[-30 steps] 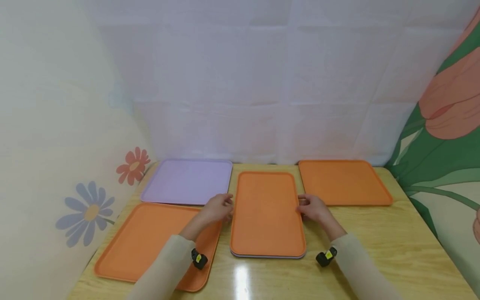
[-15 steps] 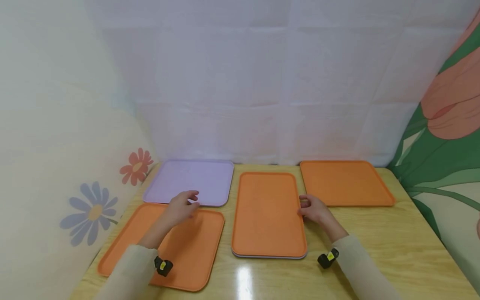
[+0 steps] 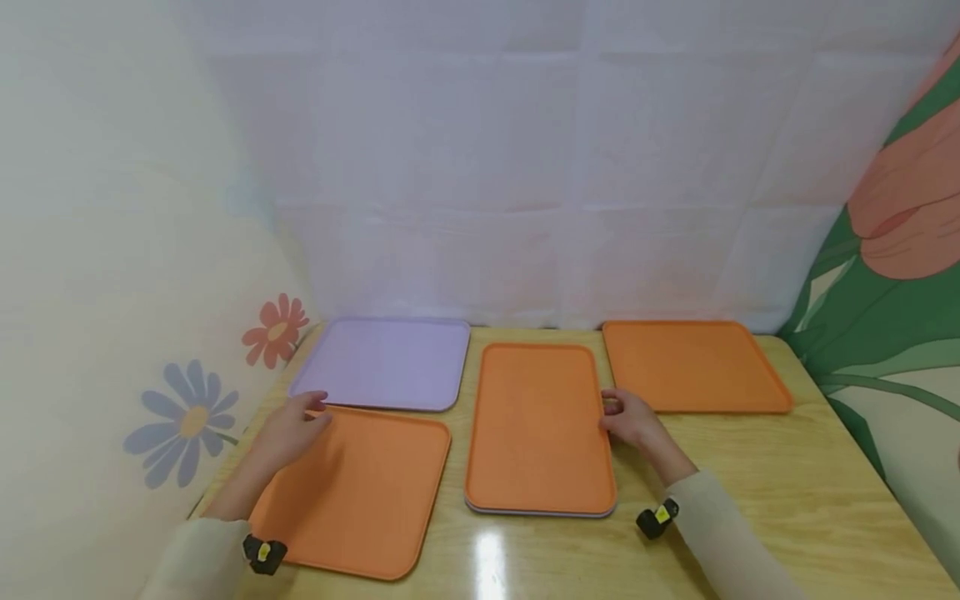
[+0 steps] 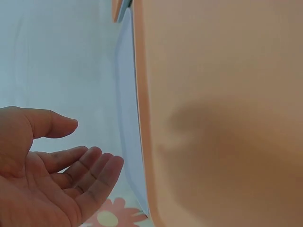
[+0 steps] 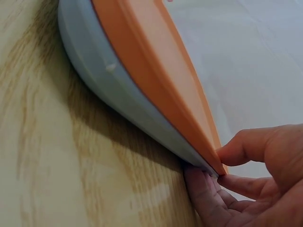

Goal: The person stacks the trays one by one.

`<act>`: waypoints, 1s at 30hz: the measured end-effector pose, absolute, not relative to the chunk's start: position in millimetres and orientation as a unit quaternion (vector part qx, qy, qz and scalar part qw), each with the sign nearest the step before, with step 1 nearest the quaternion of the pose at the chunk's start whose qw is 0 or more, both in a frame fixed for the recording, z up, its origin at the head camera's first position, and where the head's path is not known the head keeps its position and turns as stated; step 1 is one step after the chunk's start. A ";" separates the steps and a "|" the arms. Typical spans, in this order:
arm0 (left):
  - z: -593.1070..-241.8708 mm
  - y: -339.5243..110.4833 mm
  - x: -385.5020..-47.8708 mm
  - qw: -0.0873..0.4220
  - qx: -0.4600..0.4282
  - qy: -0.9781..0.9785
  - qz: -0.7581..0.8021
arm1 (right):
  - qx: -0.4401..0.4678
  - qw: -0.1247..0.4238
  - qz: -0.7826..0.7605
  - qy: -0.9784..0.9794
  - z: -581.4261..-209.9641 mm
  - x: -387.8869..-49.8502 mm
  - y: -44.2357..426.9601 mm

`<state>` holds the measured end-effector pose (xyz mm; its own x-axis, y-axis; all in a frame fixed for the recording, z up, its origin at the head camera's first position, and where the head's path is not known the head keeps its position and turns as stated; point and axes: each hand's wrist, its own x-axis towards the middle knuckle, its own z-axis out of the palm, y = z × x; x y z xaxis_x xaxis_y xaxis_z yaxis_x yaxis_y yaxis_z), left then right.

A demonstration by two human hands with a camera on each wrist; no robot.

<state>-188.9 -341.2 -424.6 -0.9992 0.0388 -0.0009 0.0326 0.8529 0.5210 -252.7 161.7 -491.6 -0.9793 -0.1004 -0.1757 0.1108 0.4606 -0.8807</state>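
Pinching tray stack [image 3: 540, 429] edge: right hand [image 3: 632, 418] | left hand [image 3: 291, 429]: relaxed, unladen | (table gap [image 3: 447, 508] leftward)

Cream sleeves [image 3: 731, 533], black wrist cameras [image 3: 649, 524]

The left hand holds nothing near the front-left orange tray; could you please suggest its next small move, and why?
I would probably lower the left hand toward the edge of the front-left orange tray: that hand hovers empty, its shadow falling on the tray, while the right hand pinches the edge of the middle tray stack.
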 end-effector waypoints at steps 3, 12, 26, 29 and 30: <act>-426.8 -354.0 -187.1 0.005 0.011 0.966 0.257 | 0.005 0.102 -0.520 0.848 -490.8 -252.2 161.8; -431.4 -382.3 -182.9 0.012 -0.015 0.968 0.251 | 0.001 0.104 -0.523 0.846 -490.7 -252.2 163.5; -432.4 -408.9 -181.8 0.051 -0.059 0.965 0.249 | -0.005 0.114 -0.551 0.827 -489.9 -249.5 163.5; -435.1 -413.3 -182.5 0.055 -0.058 0.968 0.239 | -0.006 0.112 -0.552 0.826 -490.1 -249.5 163.5; -436.3 -414.7 -182.8 0.058 -0.057 0.968 0.237 | -0.007 0.111 -0.552 0.826 -490.4 -249.6 163.6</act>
